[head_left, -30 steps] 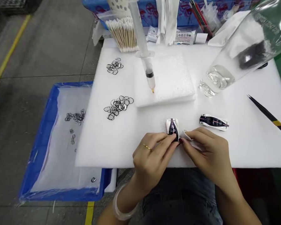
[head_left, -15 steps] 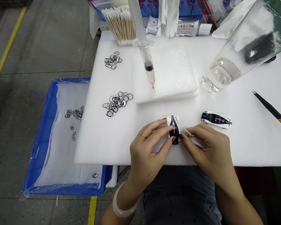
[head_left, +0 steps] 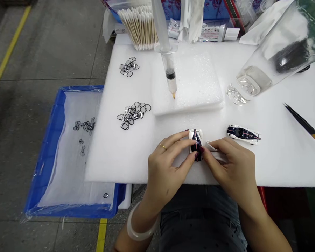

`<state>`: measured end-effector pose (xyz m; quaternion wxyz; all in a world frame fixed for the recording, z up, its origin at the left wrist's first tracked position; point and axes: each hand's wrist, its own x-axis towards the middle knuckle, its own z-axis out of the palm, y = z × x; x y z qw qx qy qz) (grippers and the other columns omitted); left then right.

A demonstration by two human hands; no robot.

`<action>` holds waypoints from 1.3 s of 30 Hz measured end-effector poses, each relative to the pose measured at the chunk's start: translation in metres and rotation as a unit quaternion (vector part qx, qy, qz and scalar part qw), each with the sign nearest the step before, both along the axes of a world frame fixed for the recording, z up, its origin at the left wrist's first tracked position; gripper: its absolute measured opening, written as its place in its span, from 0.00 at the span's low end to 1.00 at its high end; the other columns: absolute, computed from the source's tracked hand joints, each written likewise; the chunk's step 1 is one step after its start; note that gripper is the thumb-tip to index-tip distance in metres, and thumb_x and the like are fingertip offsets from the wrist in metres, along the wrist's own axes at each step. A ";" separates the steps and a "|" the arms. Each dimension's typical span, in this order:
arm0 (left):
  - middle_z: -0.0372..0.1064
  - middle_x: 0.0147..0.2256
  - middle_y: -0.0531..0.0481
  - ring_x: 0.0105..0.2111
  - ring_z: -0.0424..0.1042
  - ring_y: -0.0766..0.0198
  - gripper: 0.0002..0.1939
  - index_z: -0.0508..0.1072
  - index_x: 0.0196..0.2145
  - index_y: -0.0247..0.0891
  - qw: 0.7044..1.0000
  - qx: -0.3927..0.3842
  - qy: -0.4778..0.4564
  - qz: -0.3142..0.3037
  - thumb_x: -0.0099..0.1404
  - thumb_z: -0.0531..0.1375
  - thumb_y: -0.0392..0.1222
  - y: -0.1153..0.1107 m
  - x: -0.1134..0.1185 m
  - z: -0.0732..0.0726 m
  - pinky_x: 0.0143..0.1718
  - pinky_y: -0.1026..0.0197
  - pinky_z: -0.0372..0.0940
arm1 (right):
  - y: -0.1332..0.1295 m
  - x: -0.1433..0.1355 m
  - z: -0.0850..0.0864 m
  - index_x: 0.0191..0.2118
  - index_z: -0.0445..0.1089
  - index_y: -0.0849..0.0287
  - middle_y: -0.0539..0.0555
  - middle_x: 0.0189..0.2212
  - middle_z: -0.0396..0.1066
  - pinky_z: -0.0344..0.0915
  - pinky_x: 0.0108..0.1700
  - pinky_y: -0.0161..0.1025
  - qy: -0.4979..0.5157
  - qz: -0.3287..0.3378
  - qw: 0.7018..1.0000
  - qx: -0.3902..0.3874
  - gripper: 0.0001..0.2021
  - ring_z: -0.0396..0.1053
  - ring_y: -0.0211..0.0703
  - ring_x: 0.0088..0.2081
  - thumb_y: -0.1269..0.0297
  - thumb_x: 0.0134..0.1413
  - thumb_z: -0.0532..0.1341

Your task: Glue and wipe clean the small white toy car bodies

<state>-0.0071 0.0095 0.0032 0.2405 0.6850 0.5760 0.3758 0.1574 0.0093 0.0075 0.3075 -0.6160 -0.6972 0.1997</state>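
Observation:
A small white and dark blue toy car (head_left: 196,136) stands lengthwise near the front edge of the white foam sheet. The fingertips of my left hand (head_left: 170,161) grip it from the left side. My right hand (head_left: 231,164) pinches a white cloth or tissue (head_left: 219,155), and its thumb touches the car's right side. Part of the car is hidden under my fingers. A second car of the same look (head_left: 243,134) lies sideways to the right of my right hand.
Black rings (head_left: 133,114) lie in two piles at the left. A syringe (head_left: 170,75) leans over a foam block (head_left: 196,84). Cotton swabs (head_left: 140,29) are behind. A clear cup (head_left: 267,59) and black tweezers (head_left: 301,122) are at the right. A blue tray (head_left: 46,150) sits lower left.
My right thumb has moved slightly left, further onto the car's side. The whole view has shifted a little; my left hand keeps its hold on the car.

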 end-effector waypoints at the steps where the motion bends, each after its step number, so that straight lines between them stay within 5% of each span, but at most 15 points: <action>1: 0.76 0.49 0.48 0.46 0.76 0.61 0.09 0.79 0.41 0.39 1.000 -0.009 0.000 -0.012 0.61 0.66 0.33 0.002 -0.002 0.001 0.46 0.60 0.74 | 0.000 0.000 0.000 0.30 0.72 0.60 0.48 0.24 0.69 0.54 0.25 0.34 -0.001 0.000 1.000 0.000 0.10 0.64 0.33 0.23 0.62 0.61 0.62; 7: 0.70 0.58 0.48 0.49 0.75 0.58 0.14 0.78 0.45 0.42 0.992 -0.060 -0.010 -0.112 0.60 0.66 0.33 0.013 -0.014 0.008 0.39 0.62 0.74 | -0.002 0.003 0.001 0.33 0.74 0.60 0.49 0.25 0.70 0.57 0.26 0.33 0.029 0.011 0.999 -0.015 0.09 0.66 0.32 0.24 0.64 0.63 0.60; 22: 0.74 0.53 0.48 0.44 0.77 0.62 0.11 0.78 0.41 0.41 0.994 -0.050 -0.028 -0.095 0.62 0.64 0.30 0.016 -0.011 0.004 0.35 0.65 0.73 | -0.001 0.004 0.001 0.33 0.73 0.59 0.48 0.26 0.69 0.57 0.26 0.33 0.016 0.027 0.999 -0.012 0.06 0.65 0.33 0.25 0.65 0.61 0.62; 29: 0.74 0.50 0.51 0.32 0.73 0.69 0.16 0.77 0.44 0.43 0.989 -0.066 -0.009 -0.129 0.59 0.68 0.32 0.014 -0.020 0.010 0.34 0.65 0.72 | -0.001 0.006 0.000 0.34 0.73 0.60 0.48 0.26 0.69 0.58 0.27 0.32 0.050 0.021 0.998 0.013 0.05 0.65 0.32 0.26 0.67 0.61 0.61; 32: 0.73 0.46 0.49 0.39 0.73 0.61 0.26 0.73 0.53 0.45 0.982 -0.075 0.059 -0.162 0.57 0.71 0.39 0.011 -0.029 0.016 0.40 0.59 0.73 | -0.003 0.009 0.002 0.35 0.73 0.60 0.49 0.26 0.69 0.58 0.26 0.33 0.081 0.005 0.996 0.028 0.05 0.65 0.34 0.26 0.67 0.61 0.61; 34: 0.69 0.53 0.45 0.50 0.70 0.53 0.30 0.68 0.60 0.46 0.974 -0.045 0.109 -0.194 0.61 0.68 0.39 0.011 -0.032 0.017 0.48 0.51 0.71 | -0.003 0.009 0.002 0.35 0.73 0.60 0.50 0.26 0.70 0.58 0.27 0.34 0.096 -0.001 0.995 0.030 0.05 0.65 0.34 0.26 0.68 0.61 0.61; 37: 0.63 0.61 0.45 0.59 0.64 0.51 0.25 0.66 0.60 0.46 0.951 0.008 0.130 -0.281 0.67 0.61 0.34 0.014 -0.029 0.013 0.55 0.47 0.65 | -0.006 0.012 0.002 0.37 0.74 0.59 0.50 0.27 0.70 0.59 0.28 0.35 0.127 -0.008 0.991 0.035 0.04 0.64 0.34 0.27 0.68 0.61 0.61; 39: 0.70 0.54 0.46 0.52 0.69 0.54 0.16 0.71 0.53 0.44 0.955 0.028 0.114 -0.273 0.68 0.61 0.36 0.016 -0.024 0.006 0.51 0.50 0.66 | -0.010 0.015 0.002 0.37 0.74 0.58 0.50 0.27 0.70 0.61 0.29 0.36 0.159 -0.018 0.986 0.045 0.04 0.65 0.36 0.27 0.68 0.62 0.61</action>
